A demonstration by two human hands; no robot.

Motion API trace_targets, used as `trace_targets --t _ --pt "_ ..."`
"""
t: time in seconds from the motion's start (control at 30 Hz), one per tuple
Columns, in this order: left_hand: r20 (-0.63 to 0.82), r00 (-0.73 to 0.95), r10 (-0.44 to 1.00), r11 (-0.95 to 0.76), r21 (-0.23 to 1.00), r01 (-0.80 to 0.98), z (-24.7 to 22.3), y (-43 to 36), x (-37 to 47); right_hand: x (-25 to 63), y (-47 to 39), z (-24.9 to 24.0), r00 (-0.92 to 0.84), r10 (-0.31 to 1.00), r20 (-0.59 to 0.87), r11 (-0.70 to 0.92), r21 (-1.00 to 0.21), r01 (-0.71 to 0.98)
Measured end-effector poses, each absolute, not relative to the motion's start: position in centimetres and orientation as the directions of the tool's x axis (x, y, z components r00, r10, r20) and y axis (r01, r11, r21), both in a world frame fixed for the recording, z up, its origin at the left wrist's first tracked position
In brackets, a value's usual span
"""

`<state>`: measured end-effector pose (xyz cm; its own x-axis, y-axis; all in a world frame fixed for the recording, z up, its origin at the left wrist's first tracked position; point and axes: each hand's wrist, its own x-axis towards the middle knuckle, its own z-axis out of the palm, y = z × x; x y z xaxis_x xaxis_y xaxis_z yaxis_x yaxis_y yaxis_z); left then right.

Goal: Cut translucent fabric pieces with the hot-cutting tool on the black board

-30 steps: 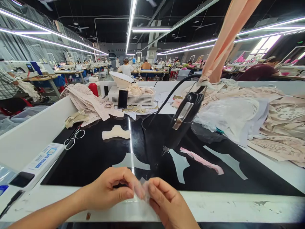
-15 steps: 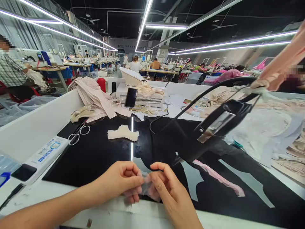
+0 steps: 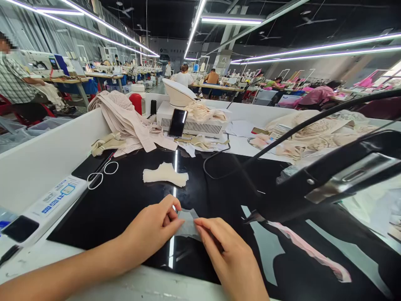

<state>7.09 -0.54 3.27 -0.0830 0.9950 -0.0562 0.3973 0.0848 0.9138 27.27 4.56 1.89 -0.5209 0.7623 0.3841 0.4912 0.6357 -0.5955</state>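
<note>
A small translucent piece (image 3: 189,223) is stretched between my two hands, low over the black mat. My left hand (image 3: 153,228) pinches its left edge. Thumb and fingers of my right hand (image 3: 227,251) close on its right edge. Beyond them a stack of cream fabric pieces (image 3: 165,174) lies on the mat. To the right of my right hand are a pale curved piece (image 3: 266,246) and a pink strip (image 3: 313,253). The tip of a black machine (image 3: 282,205) is just above these.
A white power strip (image 3: 58,205) and scissors (image 3: 103,173) are at the left. Behind the mat stand beige fabric pieces (image 3: 125,117), a phone (image 3: 178,122) and a white scale (image 3: 194,121). A black cable (image 3: 291,133) arches at the right.
My hands have drawn slightly apart, so the translucent piece shows spread between them. The black machine looks larger and further right, and the hand that was at its top is out of view.
</note>
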Motion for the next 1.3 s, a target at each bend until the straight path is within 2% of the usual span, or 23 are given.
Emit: trace_targets --t 0.1,0.17,0.33,0.5,0.7,0.97,1.07,1.2,1.3 --pt "0.084 -0.039 0.996 -0.038 0.754 0.656 3.0 -0.6 6.8 27.2 4.6 1.3 -0.554 0.695 0.459 0.719 -0.439 0.539" --pt "0.15 0.022 0.988 -0.113 0.631 0.768 2.7 -0.6 6.7 27.1 4.5 0.9 -0.553 0.657 0.513 0.748 -0.352 0.562" --pt "0.191 0.112 0.975 -0.187 0.442 0.877 2.2 -0.7 6.6 27.0 4.5 0.7 -0.612 0.631 0.477 0.765 -0.252 0.593" --pt "0.117 0.131 0.984 -0.165 0.367 0.915 2.2 -0.7 6.6 26.8 4.6 0.2 -0.599 0.598 0.532 0.781 -0.222 0.583" --pt "0.175 0.159 0.972 -0.208 0.314 0.926 2.3 -0.7 6.6 26.7 4.6 0.6 -0.624 0.578 0.526 0.797 -0.197 0.571" --pt "0.177 0.173 0.969 -0.218 0.277 0.936 2.5 -0.7 6.6 26.7 4.5 1.1 -0.636 0.583 0.506 0.791 -0.176 0.586" --pt "0.183 0.194 0.964 -0.234 0.226 0.946 2.7 -0.7 6.6 26.5 4.4 1.1 -0.636 0.579 0.509 0.792 -0.169 0.586" --pt "0.285 0.298 0.911 -0.339 0.108 0.934 2.8 -0.9 6.9 26.4 4.4 1.0 -0.631 0.574 0.522 0.794 -0.164 0.586" --pt "0.415 0.393 0.82 -0.474 0.109 0.874 2.4 -1.1 7.5 26.4 4.5 0.9 -0.628 0.566 0.534 0.794 -0.151 0.588"
